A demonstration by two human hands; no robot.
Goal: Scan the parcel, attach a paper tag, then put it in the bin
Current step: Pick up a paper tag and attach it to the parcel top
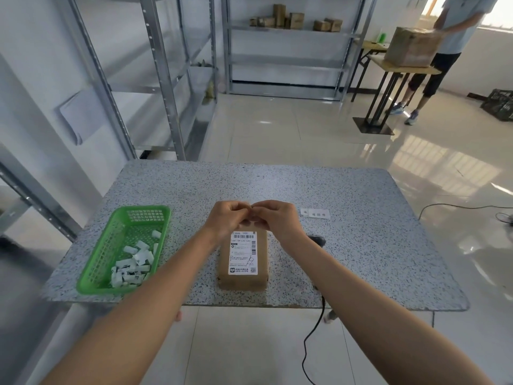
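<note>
Nearest to us were our two bare forearms, reaching out over the near edge of the speckled table [361,218]. At the far left of the tabletop stood a green basket [95,269], with a heap of crumpled white paper slips [133,266] in its near half. To the right of it, our left hand [226,218] was curled, its fingertips pinched together against those of the other hand; whatever small thing lay between them was too small for us to tell. Just below both hands the brown parcel [243,279] lay flat on the table near the front edge, its white shipping label [243,252] facing up with the barcode at the far end. Our right hand [277,218] was likewise curled and pinching at the same spot above the parcel's far end. Beside the right wrist a dark scanner [317,241] rested on the table, mostly hidden by the arm, and its black cable [312,334] hung down to the floor. Farther right and back lay a white printed tag [316,213], flat on the tabletop, apart from the parcel.
</note>
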